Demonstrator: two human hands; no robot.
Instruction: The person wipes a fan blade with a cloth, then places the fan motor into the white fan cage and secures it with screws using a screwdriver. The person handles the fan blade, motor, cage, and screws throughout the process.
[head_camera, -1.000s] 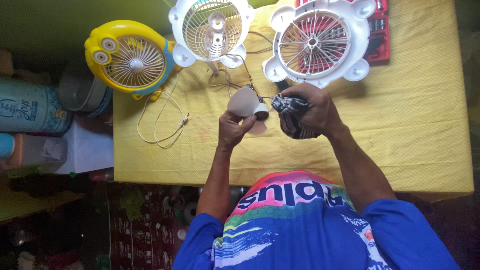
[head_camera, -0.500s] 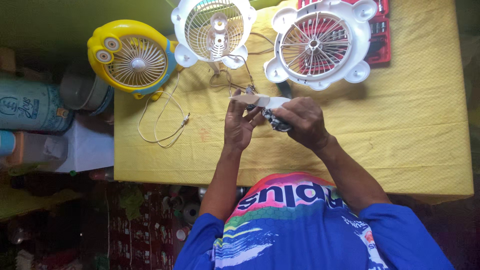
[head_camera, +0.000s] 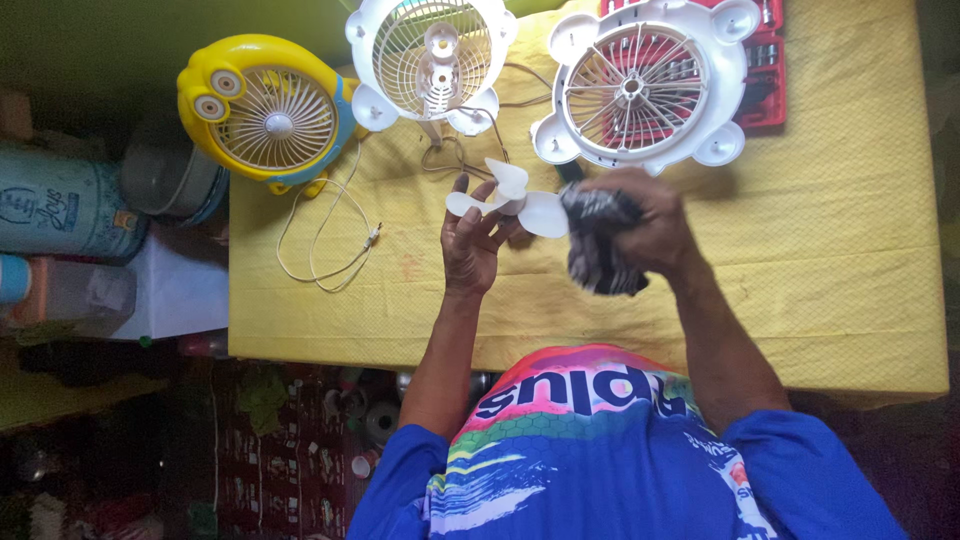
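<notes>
The left hand holds the white fan blade in its fingers, now flat above the table, near the white fan cover. The right hand has moved its dark cloth onto a blade, so wiping goes on

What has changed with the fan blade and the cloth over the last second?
The left hand has turned the white fan blade flat to the camera; the right hand keeps the dark cloth against it. The yellow fan and white grilles have not moved.

A teal cylindrical container with a printed label lies left of the yellow surface, beside a clear plastic box.
</notes>
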